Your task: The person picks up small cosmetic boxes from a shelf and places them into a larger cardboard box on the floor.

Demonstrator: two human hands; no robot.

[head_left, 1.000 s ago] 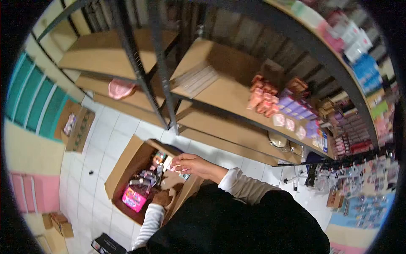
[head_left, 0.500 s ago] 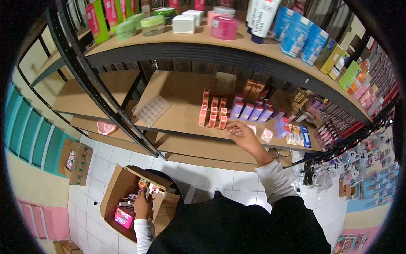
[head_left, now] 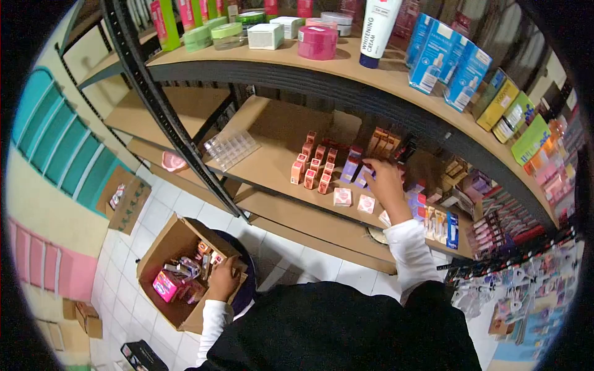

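My right hand (head_left: 387, 187) reaches onto the middle shelf, its fingers bent around a small purple box (head_left: 362, 179) in a row of similar ones. The back of the hand hides part of that row. Small orange-pink boxes (head_left: 314, 170) stand in rows to its left. In front of it, flat pale pink boxes (head_left: 342, 197) lie near the shelf edge. My left hand (head_left: 224, 279) is down at the right side of an open cardboard box (head_left: 162, 247), fingers curled near small packets; what they hold is hidden. A bright pink pack (head_left: 166, 285) lies inside that box.
The upper shelf (head_left: 260, 69) juts out above, carrying jars, a white tube (head_left: 378, 31) and blue boxes (head_left: 461, 77). A clear divided tray (head_left: 232, 150) lies at the shelf's left, beside a black metal post (head_left: 167, 130). Hanging packs (head_left: 513, 297) are at the right.
My right hand has moved from the shelf's front edge back and right to the purple boxes. Pale pink boxes now show where it was. My left hand has shifted towards the cardboard box's right side.
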